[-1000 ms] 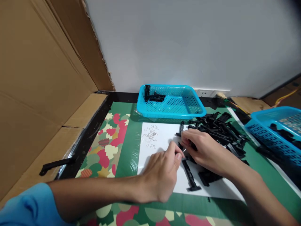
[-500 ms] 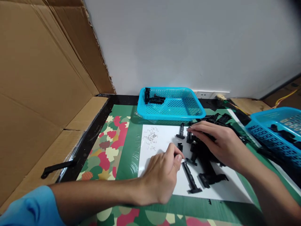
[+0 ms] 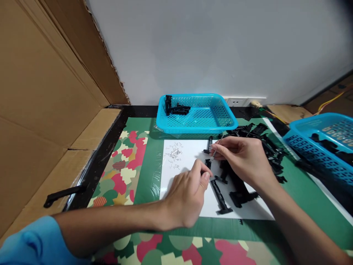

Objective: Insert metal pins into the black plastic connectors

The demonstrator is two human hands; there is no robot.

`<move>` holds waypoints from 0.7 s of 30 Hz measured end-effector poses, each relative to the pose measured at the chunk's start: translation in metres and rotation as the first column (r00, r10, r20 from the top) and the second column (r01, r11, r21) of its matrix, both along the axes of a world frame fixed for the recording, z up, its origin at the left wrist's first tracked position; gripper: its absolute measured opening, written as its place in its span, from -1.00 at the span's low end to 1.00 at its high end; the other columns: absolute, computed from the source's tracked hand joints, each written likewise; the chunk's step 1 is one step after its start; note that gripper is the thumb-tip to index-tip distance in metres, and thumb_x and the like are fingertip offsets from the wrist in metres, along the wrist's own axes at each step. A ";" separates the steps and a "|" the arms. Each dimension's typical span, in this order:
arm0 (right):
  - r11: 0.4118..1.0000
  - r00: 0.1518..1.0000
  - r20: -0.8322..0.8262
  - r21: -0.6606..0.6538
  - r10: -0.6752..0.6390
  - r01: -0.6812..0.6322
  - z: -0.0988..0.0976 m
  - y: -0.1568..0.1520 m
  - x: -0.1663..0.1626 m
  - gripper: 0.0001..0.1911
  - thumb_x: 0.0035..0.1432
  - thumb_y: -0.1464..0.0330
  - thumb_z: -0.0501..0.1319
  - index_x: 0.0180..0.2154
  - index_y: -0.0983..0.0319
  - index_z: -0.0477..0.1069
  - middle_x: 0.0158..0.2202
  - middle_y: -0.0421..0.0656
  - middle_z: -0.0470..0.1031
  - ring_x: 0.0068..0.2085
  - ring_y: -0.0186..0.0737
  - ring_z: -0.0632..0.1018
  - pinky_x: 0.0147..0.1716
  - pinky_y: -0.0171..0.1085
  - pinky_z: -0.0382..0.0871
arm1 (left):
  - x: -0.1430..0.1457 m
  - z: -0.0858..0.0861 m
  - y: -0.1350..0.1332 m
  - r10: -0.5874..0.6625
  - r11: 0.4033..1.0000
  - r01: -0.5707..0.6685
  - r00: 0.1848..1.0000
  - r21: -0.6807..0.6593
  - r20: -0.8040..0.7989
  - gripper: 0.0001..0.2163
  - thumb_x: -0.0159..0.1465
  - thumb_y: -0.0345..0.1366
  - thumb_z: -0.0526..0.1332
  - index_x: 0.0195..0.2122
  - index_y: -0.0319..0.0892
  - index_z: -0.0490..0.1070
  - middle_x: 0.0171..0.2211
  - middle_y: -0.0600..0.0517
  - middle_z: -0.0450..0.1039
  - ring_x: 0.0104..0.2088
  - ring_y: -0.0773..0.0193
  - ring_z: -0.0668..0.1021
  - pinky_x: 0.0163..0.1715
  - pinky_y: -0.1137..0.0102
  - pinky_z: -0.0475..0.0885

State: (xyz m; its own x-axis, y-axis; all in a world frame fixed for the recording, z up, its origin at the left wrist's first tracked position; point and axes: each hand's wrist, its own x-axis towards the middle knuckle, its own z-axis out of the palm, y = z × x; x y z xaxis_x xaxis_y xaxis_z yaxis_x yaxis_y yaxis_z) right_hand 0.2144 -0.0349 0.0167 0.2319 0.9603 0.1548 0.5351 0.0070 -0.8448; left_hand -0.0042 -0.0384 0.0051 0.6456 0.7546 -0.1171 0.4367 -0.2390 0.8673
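My left hand (image 3: 189,195) is closed in a pinch over the white sheet (image 3: 187,147). Whatever its fingertips hold is too small to make out. Just past them lies a long black plastic part (image 3: 220,197) with a wider foot. My right hand (image 3: 241,158) pinches a thin silver metal tool (image 3: 216,150), tip pointing down toward the left fingertips. Other black plastic parts (image 3: 210,142) lie on the sheet by both hands, some hidden under the right one. A loose heap of tiny bent wire pieces (image 3: 174,152) sits at the sheet's left.
Behind the sheet stands a blue basket (image 3: 197,130) with several black parts. A second blue basket (image 3: 331,147) is at the right. More black parts are piled (image 3: 268,143) beyond my right hand. Cardboard (image 3: 41,92) walls the left side, with a black strip (image 3: 64,194) near it.
My right hand has moved left, closer to my left hand, and the silver tool now shows in its fingers. The left hand keeps its pinch. The view has shifted slightly.
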 end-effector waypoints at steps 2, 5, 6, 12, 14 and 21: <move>1.000 0.998 0.053 -0.012 0.021 -0.020 -0.001 0.000 0.000 -0.63 0.30 0.05 0.41 -0.36 0.21 0.66 -0.43 -0.05 0.70 -0.42 -0.03 0.70 -0.43 -0.18 0.58 | 0.000 -0.001 0.000 -0.001 1.000 0.001 1.000 -0.006 0.011 -0.77 0.63 -0.10 -0.08 -0.02 -0.01 0.32 -0.33 0.11 0.45 -0.33 0.17 0.49 -0.31 0.28 0.21; 0.999 0.994 0.107 -0.019 0.029 -0.027 -0.001 -0.001 0.001 -0.63 0.32 0.07 0.39 -0.36 0.22 0.66 -0.43 -0.05 0.70 -0.43 -0.06 0.69 -0.45 -0.20 0.55 | 0.000 0.000 0.000 -0.003 1.000 0.003 0.999 -0.017 0.037 -0.78 0.63 -0.12 -0.07 -0.03 -0.02 0.31 -0.32 0.12 0.47 -0.33 0.19 0.49 -0.30 0.28 0.22; 1.000 0.993 0.113 -0.016 0.023 -0.021 -0.001 -0.001 0.000 -0.64 0.32 0.08 0.39 -0.35 0.22 0.67 -0.43 -0.06 0.70 -0.43 -0.06 0.69 -0.45 -0.21 0.54 | 0.000 0.001 0.001 -0.004 1.000 0.005 0.999 -0.023 0.043 -0.78 0.63 -0.13 -0.07 -0.03 -0.03 0.31 -0.32 0.12 0.47 -0.33 0.19 0.49 -0.30 0.28 0.22; 0.999 0.991 0.125 0.023 -0.049 0.046 -0.002 -0.001 -0.002 -0.68 0.32 0.13 0.39 -0.38 0.22 0.66 -0.45 -0.08 0.69 -0.45 -0.10 0.68 -0.46 -0.24 0.50 | 0.000 0.004 0.002 -0.010 0.999 0.012 0.999 -0.036 0.047 -0.80 0.63 -0.16 -0.07 -0.05 -0.04 0.30 -0.32 0.14 0.46 -0.34 0.22 0.48 -0.29 0.29 0.23; 1.000 0.993 0.113 0.018 -0.026 0.024 -0.003 -0.001 -0.002 -0.69 0.32 0.14 0.39 -0.37 0.22 0.67 -0.44 -0.08 0.69 -0.44 -0.10 0.68 -0.44 -0.24 0.51 | 0.000 0.003 0.002 -0.008 0.999 0.009 0.999 -0.033 0.048 -0.80 0.63 -0.16 -0.06 -0.04 -0.03 0.30 -0.32 0.15 0.46 -0.34 0.22 0.48 -0.29 0.29 0.23; 1.000 0.996 0.085 0.015 0.022 -0.023 -0.002 -0.001 -0.002 -0.71 0.30 0.16 0.40 -0.39 0.21 0.64 -0.41 -0.07 0.70 -0.43 -0.10 0.68 -0.44 -0.24 0.50 | 0.000 0.001 0.001 -0.011 1.000 0.012 0.999 -0.028 0.046 -0.79 0.64 -0.16 -0.08 -0.04 -0.03 0.29 -0.31 0.16 0.47 -0.35 0.23 0.48 -0.29 0.28 0.22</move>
